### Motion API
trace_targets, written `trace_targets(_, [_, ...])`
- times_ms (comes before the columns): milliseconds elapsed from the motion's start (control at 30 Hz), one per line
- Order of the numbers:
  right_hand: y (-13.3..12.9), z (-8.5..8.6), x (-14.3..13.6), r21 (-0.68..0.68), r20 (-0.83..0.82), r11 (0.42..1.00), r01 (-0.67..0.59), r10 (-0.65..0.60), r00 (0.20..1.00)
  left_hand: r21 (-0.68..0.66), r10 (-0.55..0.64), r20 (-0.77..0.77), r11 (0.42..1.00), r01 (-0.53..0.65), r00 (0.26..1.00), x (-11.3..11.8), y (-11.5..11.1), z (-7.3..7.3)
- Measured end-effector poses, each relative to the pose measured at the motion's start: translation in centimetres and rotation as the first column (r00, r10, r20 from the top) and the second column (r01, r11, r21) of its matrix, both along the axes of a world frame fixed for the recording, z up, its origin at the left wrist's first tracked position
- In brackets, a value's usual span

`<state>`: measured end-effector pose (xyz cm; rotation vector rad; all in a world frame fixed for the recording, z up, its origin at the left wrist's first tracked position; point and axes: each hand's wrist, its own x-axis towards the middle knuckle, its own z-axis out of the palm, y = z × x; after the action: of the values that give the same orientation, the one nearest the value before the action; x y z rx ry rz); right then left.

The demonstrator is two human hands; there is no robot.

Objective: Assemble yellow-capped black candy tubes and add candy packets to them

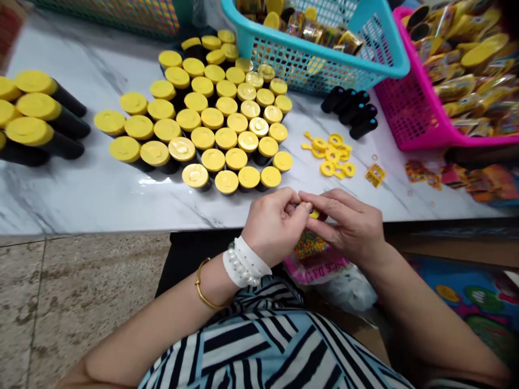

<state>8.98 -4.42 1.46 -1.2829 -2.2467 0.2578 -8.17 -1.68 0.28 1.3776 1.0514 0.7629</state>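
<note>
Near the table's front edge, my left hand (278, 221) and my right hand (351, 224) meet over a small yellow piece (314, 213), mostly hidden by the fingers. The left thumb and fingers pinch it from one side, and the right fingers close round the other side, where something dark shows. Below them, a pink bag (310, 270) holds tiny multicoloured beads (310, 244). Just beyond the hands lie loose yellow ring pieces (332, 155). Many black tubes with yellow caps (226, 139) stand upright to the left of these.
A turquoise basket (324, 60) and a pink basket (421, 102) hold yellow items at the back. Small black tubes (351, 111) lie before the turquoise one. More capped tubes (34, 131) are at far left. Colourful wrappers (492, 181) lie at the right.
</note>
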Motion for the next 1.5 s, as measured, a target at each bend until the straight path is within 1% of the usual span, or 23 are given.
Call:
trace_targets(133, [-0.4,-0.8,-0.2,-0.034,-0.124,0.999,0.017,-0.021,0.992,0.065,-0.030,-0.030,0.997,0.032,0.999,-0.4,-0.2,-0.2])
trace_targets(233, [-0.4,-1.1,-0.1,-0.126,-0.150,0.991,0.036,-0.055,0.987,0.218,-0.005,-0.090,0.976,0.024,0.996,-0.9,-0.5,-0.3])
trace_targets(333, [-0.5,-1.0,-0.2,-0.224,-0.136,0.965,0.138,-0.172,0.976,0.419,0.025,-0.121,0.908,0.029,0.992,-1.2,-1.4,-0.8])
trace_targets(400, [-0.7,-0.6,-0.2,-0.303,-0.127,0.935,0.183,-0.230,0.965,0.507,-0.017,-0.165,0.856,0.100,0.986,-1.1,-1.9,-1.2])
trace_targets(433, [-0.9,-0.3,-0.1,-0.358,-0.132,0.917,0.176,-0.236,0.963,0.529,-0.042,-0.198,0.836,0.143,0.979,-1.1,-2.0,-1.3])
trace_targets(500, [-1.0,0.4,0.4,-0.507,-0.199,0.857,0.090,-0.218,0.955,0.544,-0.069,-0.250,0.816,0.199,0.966,-0.9,-2.0,-1.5])
trace_targets(567, [-1.1,1.0,1.4,-0.660,-0.335,0.748,-0.064,-0.217,0.917,0.545,-0.071,-0.246,0.815,0.198,0.967,-0.7,-1.7,-1.6])
trace_targets(600, [-1.0,1.2,2.0,-0.710,-0.411,0.689,-0.144,-0.240,0.879,0.547,-0.066,-0.223,0.817,0.181,0.972,-0.6,-1.5,-1.7])
trace_targets(633, [-0.9,1.2,2.6,-0.742,-0.477,0.635,-0.213,-0.279,0.833,0.549,-0.061,-0.199,0.820,0.163,0.978,-0.5,-1.3,-1.8])
trace_targets(700, [-0.4,1.0,3.6,-0.779,-0.549,0.552,-0.297,-0.374,0.748,0.550,-0.035,-0.177,0.825,0.128,0.984,-0.5,-1.2,-2.0])
trace_targets(767, [0.3,0.4,4.2,-0.798,-0.570,0.499,-0.337,-0.445,0.691,0.549,0.009,-0.193,0.830,0.100,0.981,-0.5,-1.2,-2.2])
trace_targets(833, [1.3,0.0,4.1,-0.801,-0.582,0.468,-0.373,-0.466,0.667,0.544,0.028,-0.223,0.833,0.100,0.975,-0.6,-1.3,-2.3])
trace_targets(900, [2.2,0.1,3.6,-0.799,-0.588,0.448,-0.401,-0.444,0.676,0.530,0.011,-0.236,0.840,0.119,0.972,-0.6,-1.4,-2.2])
trace_targets(967, [3.0,0.6,2.6,-0.829,-0.539,0.407,-0.383,-0.399,0.742,0.507,-0.019,-0.225,0.852,0.133,0.974,-0.6,-1.3,-2.1])
trace_targets(1033, [3.6,1.1,1.5,-0.870,-0.455,0.373,-0.324,-0.352,0.818,0.478,-0.043,-0.202,0.868,0.136,0.979,-0.6,-1.2,-2.0])
trace_targets(1100, [3.9,1.4,0.7,-0.888,-0.402,0.366,-0.278,-0.322,0.857,0.462,-0.039,-0.193,0.878,0.126,0.980,-0.5,-1.1,-2.0])
trace_targets(1167, [3.9,1.3,0.3,-0.893,-0.377,0.378,-0.246,-0.326,0.867,0.457,-0.004,-0.221,0.883,0.108,0.975,-0.4,-1.0,-1.9])
trace_targets(1233, [3.4,1.2,0.3,-0.891,-0.363,0.404,-0.208,-0.356,0.861,0.450,0.021,-0.283,0.886,0.113,0.959,-0.3,-1.0,-1.9])
trace_targets(1300, [2.5,0.9,0.6,-0.877,-0.381,0.435,-0.205,-0.368,0.848,0.438,0.019,-0.354,0.887,0.148,0.935,-0.3,-1.2,-1.9])
trace_targets(1367, [1.8,0.7,0.8,-0.844,-0.433,0.481,-0.238,-0.348,0.831,0.448,0.030,-0.398,0.879,0.165,0.917,-0.3,-1.4,-2.0])
trace_targets(1400, [1.5,0.6,0.9,-0.826,-0.448,0.512,-0.237,-0.341,0.826,0.466,0.053,-0.397,0.871,0.151,0.916,-0.3,-1.6,-2.1])
trace_targets(1433, [1.4,0.4,0.8,-0.807,-0.454,0.549,-0.215,-0.345,0.821,0.489,0.082,-0.375,0.864,0.122,0.923,-0.3,-1.8,-2.3])
trace_targets(1500, [1.5,-0.1,0.4,-0.759,-0.436,0.643,-0.104,-0.383,0.814,0.528,0.143,-0.292,0.848,0.035,0.946,-0.2,-2.1,-2.7])
